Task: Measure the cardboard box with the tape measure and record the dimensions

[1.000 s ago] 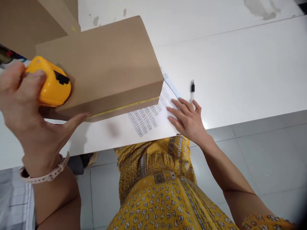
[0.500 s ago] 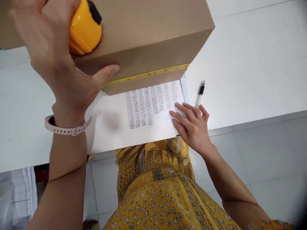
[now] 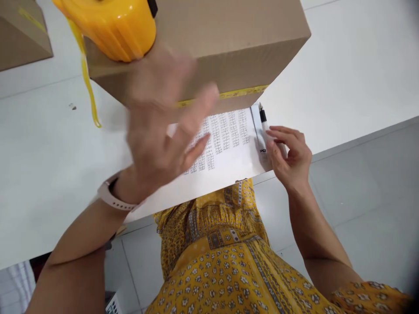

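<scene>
The pen (image 3: 262, 115) is gripped by the right hand (image 3: 293, 159); the left hand (image 3: 155, 135), blurred, is held splayed over the paper (image 3: 237, 159), near the box (image 3: 229, 26) topped by a tape measure (image 3: 121, 30).

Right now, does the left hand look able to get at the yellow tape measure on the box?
Probably yes: the left hand, though blurred, appears empty in front of the box, and nothing visible blocks its way up to the tape measure.
</scene>
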The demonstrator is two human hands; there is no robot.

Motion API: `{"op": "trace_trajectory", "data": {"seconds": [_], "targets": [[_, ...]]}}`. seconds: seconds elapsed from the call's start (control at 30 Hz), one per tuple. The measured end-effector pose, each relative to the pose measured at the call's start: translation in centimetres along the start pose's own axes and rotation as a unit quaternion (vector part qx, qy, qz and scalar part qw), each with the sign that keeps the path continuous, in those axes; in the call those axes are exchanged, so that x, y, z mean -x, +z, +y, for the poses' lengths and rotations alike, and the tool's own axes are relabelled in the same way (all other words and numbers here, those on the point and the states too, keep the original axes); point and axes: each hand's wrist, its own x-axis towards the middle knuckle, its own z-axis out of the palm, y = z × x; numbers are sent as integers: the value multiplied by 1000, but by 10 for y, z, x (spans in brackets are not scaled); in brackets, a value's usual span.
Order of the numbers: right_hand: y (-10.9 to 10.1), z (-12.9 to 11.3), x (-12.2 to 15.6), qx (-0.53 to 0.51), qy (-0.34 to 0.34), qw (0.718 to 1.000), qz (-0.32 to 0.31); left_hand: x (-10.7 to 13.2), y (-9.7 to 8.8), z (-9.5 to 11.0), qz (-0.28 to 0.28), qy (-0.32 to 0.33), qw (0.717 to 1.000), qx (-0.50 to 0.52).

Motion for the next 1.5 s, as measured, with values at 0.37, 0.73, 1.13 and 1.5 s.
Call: {"op": "trace_trajectory", "data": {"seconds": [0.37, 0.73, 1.13, 1.5], "targets": [[-8, 25, -41, 122, 70, 988, -69, 39, 76, 9, -208, -13, 978, 24], [-27, -25, -14, -366, 73, 927, -43, 25, 77, 32, -197, -72, 978, 21], [33, -30, -36, -318, 168, 914, -189, 25, 73, 30, -165, -72, 983, 25], [43, -32, -31, -274, 168, 937, -136, 26, 71, 33, -84, 30, 995, 36]]}}
